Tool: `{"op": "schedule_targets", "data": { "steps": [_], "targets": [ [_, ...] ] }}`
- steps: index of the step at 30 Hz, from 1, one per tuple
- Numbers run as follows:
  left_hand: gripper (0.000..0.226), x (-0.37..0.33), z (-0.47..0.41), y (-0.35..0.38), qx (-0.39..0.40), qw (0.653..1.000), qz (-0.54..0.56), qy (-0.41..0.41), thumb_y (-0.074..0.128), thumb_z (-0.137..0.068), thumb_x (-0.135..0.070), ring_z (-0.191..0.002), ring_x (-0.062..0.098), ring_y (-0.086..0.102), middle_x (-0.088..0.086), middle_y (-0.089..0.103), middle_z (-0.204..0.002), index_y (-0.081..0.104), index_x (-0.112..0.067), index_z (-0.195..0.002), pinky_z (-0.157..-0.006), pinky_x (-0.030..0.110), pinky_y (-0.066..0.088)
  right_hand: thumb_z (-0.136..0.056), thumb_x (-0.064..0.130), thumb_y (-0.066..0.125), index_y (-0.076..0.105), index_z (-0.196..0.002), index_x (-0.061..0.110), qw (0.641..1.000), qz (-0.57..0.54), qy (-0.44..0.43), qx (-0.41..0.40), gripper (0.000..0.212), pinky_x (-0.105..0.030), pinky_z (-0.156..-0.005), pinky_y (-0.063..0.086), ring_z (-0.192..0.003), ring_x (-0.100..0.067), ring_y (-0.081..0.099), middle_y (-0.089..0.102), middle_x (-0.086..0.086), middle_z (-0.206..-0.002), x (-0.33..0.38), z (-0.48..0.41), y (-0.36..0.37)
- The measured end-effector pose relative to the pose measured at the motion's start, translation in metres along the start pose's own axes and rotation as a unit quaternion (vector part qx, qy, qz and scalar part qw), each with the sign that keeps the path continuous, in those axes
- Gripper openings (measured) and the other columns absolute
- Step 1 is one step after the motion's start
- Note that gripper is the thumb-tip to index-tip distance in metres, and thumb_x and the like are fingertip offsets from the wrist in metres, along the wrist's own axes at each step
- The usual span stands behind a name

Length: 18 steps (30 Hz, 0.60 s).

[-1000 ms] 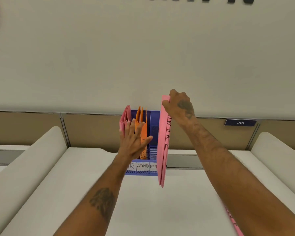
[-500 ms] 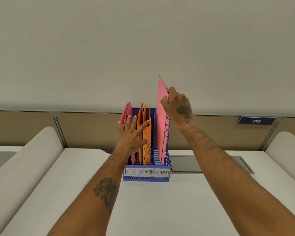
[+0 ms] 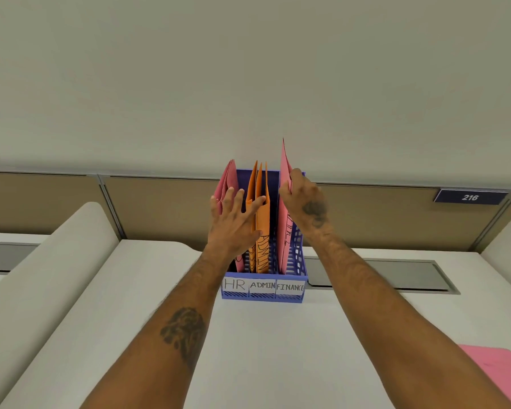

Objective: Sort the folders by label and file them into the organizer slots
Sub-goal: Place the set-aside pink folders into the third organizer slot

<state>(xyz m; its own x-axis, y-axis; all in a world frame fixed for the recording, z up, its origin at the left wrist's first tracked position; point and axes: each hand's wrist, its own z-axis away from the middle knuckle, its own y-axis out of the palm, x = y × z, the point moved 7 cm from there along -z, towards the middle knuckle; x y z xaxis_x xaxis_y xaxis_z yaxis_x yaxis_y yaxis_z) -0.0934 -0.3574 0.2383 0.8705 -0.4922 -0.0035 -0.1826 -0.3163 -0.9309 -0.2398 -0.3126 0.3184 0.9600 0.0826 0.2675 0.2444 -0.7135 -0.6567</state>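
A pink folder (image 3: 283,231) stands upright in the right slot of the blue organizer (image 3: 263,298), its top edge pinched by the right hand (image 3: 304,199). The left hand (image 3: 233,222), fingers spread, touches the orange folders (image 3: 263,222). Labels read HR, ADMIN, FINANCE.

Blue organizer (image 3: 263,298) (orange folders (image 3: 262,228), pink folders (image 3: 230,180))

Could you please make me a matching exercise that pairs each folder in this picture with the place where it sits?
Things:
1. orange folders
2. tall pink folder pinched by the right hand
3. flat pink folder
4. leftmost pink folders at the left hand

Places:
A. HR slot
B. lying on the desk, outside the organizer
C. ADMIN slot
D. FINANCE slot

Pairs: 1-C, 2-D, 3-B, 4-A.
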Motion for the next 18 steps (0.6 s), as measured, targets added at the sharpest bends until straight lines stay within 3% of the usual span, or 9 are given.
{"op": "schedule_targets", "data": {
  "steps": [3, 7, 10, 18],
  "targets": [
    [0.087, 0.0, 0.0, 0.001, 0.001, 1.0, 0.001, -0.002, 0.057, -0.086, -0.061, -0.151, 0.034, -0.012, 0.009, 0.0, -0.166, -0.001, -0.048, -0.15, -0.113, 0.06, -0.013, -0.098, 0.018, 0.05, 0.055, -0.115, -0.001, 0.999, 0.007, -0.003, 0.037, 0.026, -0.043, -0.072, 0.058, -0.089, -0.035, 0.068, 0.066, -0.021, -0.107, 0.0, 0.007, 0.014],
    [0.085, -0.002, -0.001, 0.0, -0.002, 1.0, 0.001, -0.001, 0.057, -0.088, -0.054, -0.152, 0.034, -0.011, 0.009, 0.001, -0.166, 0.0, -0.046, -0.15, -0.11, 0.054, -0.019, -0.1, 0.025, 0.044, 0.054, -0.112, 0.003, 0.996, 0.012, 0.044, 0.076, 0.027, -0.042, -0.068, 0.055, -0.085, -0.035, 0.066, 0.066, -0.02, -0.101, -0.008, 0.014, 0.027],
    [0.084, -0.001, 0.001, 0.0, -0.002, 1.0, -0.003, -0.003, 0.056, -0.089, -0.051, -0.152, 0.033, -0.01, 0.009, 0.002, -0.166, -0.001, -0.046, -0.15, -0.11, 0.053, -0.019, -0.101, 0.021, 0.046, 0.054, -0.116, 0.0, 0.989, 0.066, -0.014, 0.129, 0.027, -0.049, -0.073, 0.058, -0.094, -0.039, 0.065, 0.061, -0.023, -0.111, -0.006, 0.023, 0.043],
    [0.089, 0.0, 0.003, -0.001, 0.015, 1.0, 0.002, -0.005, 0.059, -0.089, -0.046, -0.152, 0.032, -0.012, 0.009, -0.002, -0.166, -0.004, -0.044, -0.152, -0.115, 0.056, -0.014, -0.102, 0.047, 0.029, 0.052, -0.113, 0.01, 0.98, -0.034, 0.072, 0.183, 0.045, -0.032, -0.072, 0.054, -0.094, -0.023, 0.064, 0.063, -0.013, -0.114, -0.018, 0.028, 0.05]
  ]
}}
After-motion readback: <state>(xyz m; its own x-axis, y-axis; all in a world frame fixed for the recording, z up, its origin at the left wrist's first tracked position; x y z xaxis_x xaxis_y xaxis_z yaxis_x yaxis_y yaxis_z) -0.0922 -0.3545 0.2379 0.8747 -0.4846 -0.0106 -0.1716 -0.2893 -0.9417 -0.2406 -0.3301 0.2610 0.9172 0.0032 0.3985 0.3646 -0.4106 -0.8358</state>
